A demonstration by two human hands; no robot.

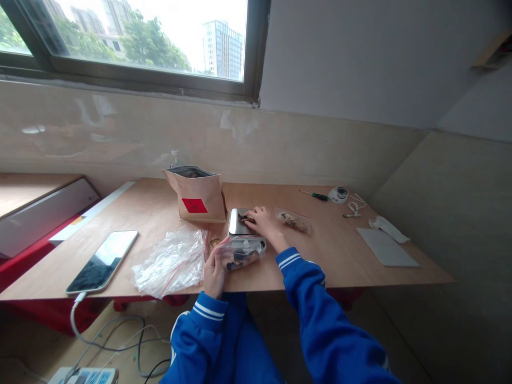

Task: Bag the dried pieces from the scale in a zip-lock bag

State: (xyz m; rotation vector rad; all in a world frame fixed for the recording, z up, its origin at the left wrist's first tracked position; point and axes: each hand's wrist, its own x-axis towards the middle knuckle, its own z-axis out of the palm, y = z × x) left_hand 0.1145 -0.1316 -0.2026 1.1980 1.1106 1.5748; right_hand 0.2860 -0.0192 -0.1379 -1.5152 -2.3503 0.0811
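Note:
My left hand point(214, 272) is closed on the edge of a clear zip bag point(244, 255), which lies at the front of the table with dark pieces inside. Just behind it sits a small silver-topped scale point(236, 226). Over the scale, my right hand point(260, 220) has its fingers curled down on dark dried pieces point(244, 217); the fingertips are partly hidden. A second clear zip bag point(294, 221) with pale pieces rests right of the scale. A small brownish piece point(215, 242) lies by my left hand.
An open brown paper pouch point(200, 192) with a red label stands behind a pile of clear zip bags point(172, 261). A phone point(103, 261) on a cable lies left. To the right are a screwdriver point(319, 197), a white camera point(338, 194) and a white sheet point(386, 247).

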